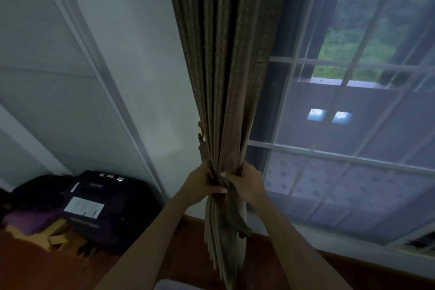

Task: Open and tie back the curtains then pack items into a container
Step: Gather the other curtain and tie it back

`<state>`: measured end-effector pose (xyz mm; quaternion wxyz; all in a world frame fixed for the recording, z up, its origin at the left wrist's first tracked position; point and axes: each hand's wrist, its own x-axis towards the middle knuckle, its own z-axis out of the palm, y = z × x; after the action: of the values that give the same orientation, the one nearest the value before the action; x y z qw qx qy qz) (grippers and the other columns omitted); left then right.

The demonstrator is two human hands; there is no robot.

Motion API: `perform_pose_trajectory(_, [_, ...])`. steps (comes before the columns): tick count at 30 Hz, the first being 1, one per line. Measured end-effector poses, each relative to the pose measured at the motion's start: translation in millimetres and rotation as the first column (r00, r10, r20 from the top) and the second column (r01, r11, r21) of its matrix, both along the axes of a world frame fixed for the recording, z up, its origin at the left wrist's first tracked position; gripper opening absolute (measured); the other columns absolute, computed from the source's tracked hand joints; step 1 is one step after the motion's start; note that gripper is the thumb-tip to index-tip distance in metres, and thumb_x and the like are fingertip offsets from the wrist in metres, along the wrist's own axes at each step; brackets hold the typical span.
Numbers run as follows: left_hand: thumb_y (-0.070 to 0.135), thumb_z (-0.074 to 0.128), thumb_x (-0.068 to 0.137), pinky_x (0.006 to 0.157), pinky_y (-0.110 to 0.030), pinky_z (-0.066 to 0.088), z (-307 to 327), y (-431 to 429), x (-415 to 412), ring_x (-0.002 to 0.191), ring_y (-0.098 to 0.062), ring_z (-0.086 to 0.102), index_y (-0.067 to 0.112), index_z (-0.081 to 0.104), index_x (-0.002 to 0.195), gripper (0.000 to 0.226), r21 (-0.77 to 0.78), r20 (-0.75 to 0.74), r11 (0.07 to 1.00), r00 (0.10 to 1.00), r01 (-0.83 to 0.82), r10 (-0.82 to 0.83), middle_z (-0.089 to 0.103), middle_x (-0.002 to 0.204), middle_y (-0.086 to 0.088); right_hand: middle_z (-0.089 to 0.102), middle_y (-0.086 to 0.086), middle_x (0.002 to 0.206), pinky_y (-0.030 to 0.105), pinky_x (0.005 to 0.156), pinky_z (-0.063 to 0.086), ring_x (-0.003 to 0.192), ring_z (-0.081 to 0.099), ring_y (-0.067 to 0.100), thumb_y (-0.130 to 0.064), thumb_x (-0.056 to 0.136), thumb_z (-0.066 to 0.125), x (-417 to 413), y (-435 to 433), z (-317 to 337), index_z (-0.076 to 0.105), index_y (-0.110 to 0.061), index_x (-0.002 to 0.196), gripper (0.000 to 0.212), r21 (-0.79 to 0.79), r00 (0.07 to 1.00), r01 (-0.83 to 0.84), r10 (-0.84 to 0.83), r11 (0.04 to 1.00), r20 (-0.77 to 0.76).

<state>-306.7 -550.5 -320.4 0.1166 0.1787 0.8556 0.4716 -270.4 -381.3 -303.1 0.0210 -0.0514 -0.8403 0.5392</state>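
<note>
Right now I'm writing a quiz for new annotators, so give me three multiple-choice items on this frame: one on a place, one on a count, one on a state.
1. Where is the black bag?
A. left of the curtain, on the floor
B. on the windowsill
C. hanging right of the curtain

2. How many hands grip the curtain?
A. none
B. one
C. two

3. The curtain is:
A. spread across the glass
B. gathered into one bundle
C. lying in a heap

Answers:
1 A, it sits low at the left.
2 C, the left hand and right hand both clutch the folds.
3 B, the pleats hang bunched and the window is uncovered.
</note>
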Motion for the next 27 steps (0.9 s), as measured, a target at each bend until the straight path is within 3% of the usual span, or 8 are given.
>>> perform_pose_trajectory(4, [0.035,0.085,0.067,0.097,-0.018,0.044,-1,9,-6,0.109,-0.002,0.056,0.028,0.047,0.13,0.074,0.0,0.051,1.0,0.999,0.014,-0.014,0.059,0.118,0.016,0.061,-0.008,0.105,0.002,0.065,0.042,0.085,0.055,-0.004,-0.029,0.081,0.074,-1,4,2,0.054,-0.019,0.118,0.043,-0.08,0.997,-0.062,0.066,0.995,0.05])
perform_pose_trajectory(7, [0.031,0.084,0.068,0.094,-0.018,0.045,-3,18,-8,0.108,0.001,0.057,0.037,0.052,0.12,0.061,0.053,0.115,0.999,0.993,-0.01,0.004,0.06,0.114,0.019,0.061,-0.002,0.114,0.011,0.069,0.049,0.095,0.061,0.004,-0.023,0.076,0.08,-3,11,-2,0.04,-0.023,0.121,0.06,-0.292,0.984,-0.055,0.101,0.955,0.144])
perform_pose_trajectory(11, [0.029,0.084,0.068,0.087,-0.012,0.046,-5,27,-9,0.104,0.005,0.057,0.041,0.053,0.112,0.055,0.081,0.159,0.995,0.986,-0.056,0.042,0.06,0.11,0.021,0.06,0.02,0.117,0.033,0.071,0.056,0.095,0.067,0.029,0.011,0.079,0.058,-7,24,-14,0.035,-0.021,0.128,0.064,-0.798,0.94,0.185,0.133,0.573,0.314])
perform_pose_trajectory(15, [0.034,0.085,0.067,0.086,-0.016,0.046,-8,28,-14,0.099,-0.001,0.058,0.03,0.059,0.113,0.053,0.067,0.193,0.993,0.978,-0.097,0.083,0.062,0.108,0.014,0.055,0.021,0.122,0.035,0.07,0.054,0.104,0.064,0.033,0.017,0.082,0.043,-10,29,-33,0.037,-0.023,0.129,0.062,-0.842,0.918,0.332,0.059,0.425,0.392])
perform_pose_trajectory(17, [0.04,0.085,0.064,0.092,-0.024,0.049,-11,27,-16,0.103,-0.007,0.061,0.022,0.062,0.116,0.06,0.053,0.212,0.991,0.971,-0.122,0.108,0.065,0.111,0.009,0.058,0.021,0.115,0.037,0.073,0.055,0.096,0.066,0.029,0.009,0.09,0.045,-4,24,-41,0.044,-0.018,0.12,0.04,-0.764,0.91,0.365,-0.029,0.533,0.414])
perform_pose_trajectory(20, [0.039,0.085,0.063,0.095,-0.029,0.05,-9,28,-16,0.105,-0.01,0.062,0.019,0.063,0.119,0.063,0.051,0.225,0.989,0.967,-0.138,0.124,0.068,0.112,0.005,0.064,0.02,0.106,0.039,0.081,0.052,0.085,0.061,0.02,-0.004,0.09,0.058,19,12,-48,0.054,-0.015,0.096,0.013,-0.337,0.936,0.227,-0.109,0.914,0.336])
perform_pose_trajectory(23, [0.038,0.085,0.065,0.093,-0.028,0.051,-7,31,-14,0.103,-0.01,0.063,0.019,0.065,0.117,0.059,0.039,0.224,0.987,0.964,-0.157,0.145,0.069,0.111,0.004,0.061,0.002,0.101,0.028,0.081,0.049,0.09,0.059,0.014,-0.022,0.086,0.068,42,-5,-48,0.053,-0.021,0.095,0.018,-0.184,0.954,-0.014,0.068,0.983,0.292])
perform_pose_trajectory(27, [0.047,0.084,0.059,0.093,-0.032,0.053,0,31,-13,0.102,-0.011,0.064,0.019,0.066,0.117,0.067,0.026,0.234,0.983,0.957,-0.181,0.17,0.07,0.11,0.004,0.063,-0.006,0.099,0.024,0.078,0.05,0.089,0.06,0.007,-0.034,0.082,0.072,45,-8,-40,0.056,-0.024,0.1,0.026,-0.165,0.965,-0.068,0.106,0.984,0.238])
